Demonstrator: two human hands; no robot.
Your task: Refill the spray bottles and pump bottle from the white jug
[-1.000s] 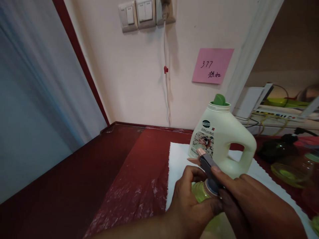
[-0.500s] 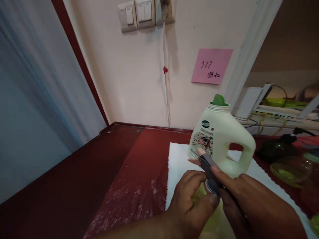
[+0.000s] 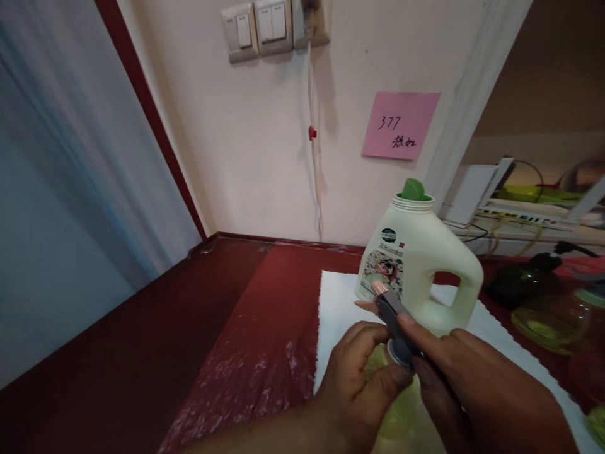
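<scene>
translucent green plastic spray bottle sits low over a white paper towel, gripped around its neck by the left hand. the right hand pinches its grey and pink trigger nozzle. a pale green detergent jug stands just behind, on the red table.

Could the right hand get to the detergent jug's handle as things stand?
Probably yes: the jug stands just beyond the right hand, handle side open, but that hand is gripping the spray head.
</scene>
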